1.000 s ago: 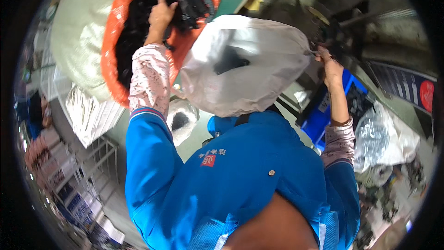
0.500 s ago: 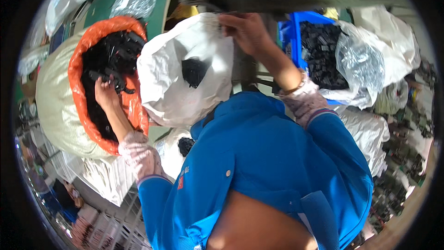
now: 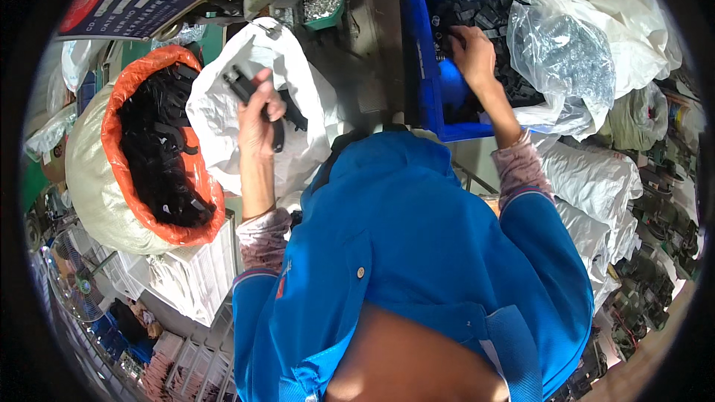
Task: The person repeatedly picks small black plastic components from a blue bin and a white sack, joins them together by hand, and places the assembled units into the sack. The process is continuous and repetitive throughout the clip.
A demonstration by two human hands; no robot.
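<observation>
My left hand (image 3: 258,120) is closed round a black curved plastic part (image 3: 239,83), held over the mouth of a white sack (image 3: 212,138). To its left stands a sack with an orange liner (image 3: 118,130), filled with similar black curved parts (image 3: 158,152). On the far right side, my right hand (image 3: 477,59) reaches into a blue bin (image 3: 430,93). Its fingers are bent and drawn together among small black pieces (image 3: 477,11). What they grip, if anything, is too small to make out.
Clear plastic film (image 3: 558,59) drapes over the bin's right side. A green bowl of small shiny metal pieces (image 3: 322,1) stands at the back. A machine with a dark label plate (image 3: 134,0) juts in at upper left. White sacks (image 3: 596,179) lie at right.
My left hand has come out of the orange-lined sack with a black part and moved right over the white sack. My right hand has left the white sack's rim for the blue bin.
</observation>
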